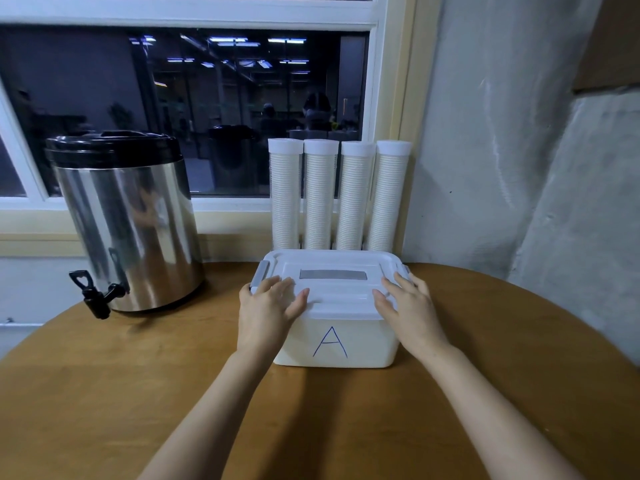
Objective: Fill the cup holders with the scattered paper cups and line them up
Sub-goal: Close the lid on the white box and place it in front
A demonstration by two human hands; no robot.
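My left hand (268, 308) and right hand (407, 308) lie, fingers spread flat, on the lidded white plastic box marked A (334, 344), and at twelve o'clock beyond it four tall white cup holders (357, 148) stand lined up, packed with paper cups (318, 209), so little seems left.

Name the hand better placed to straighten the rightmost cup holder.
Right. The right hand lies flat on the box's right end, closest to that holder. The left hand rests on the left end, farther away.
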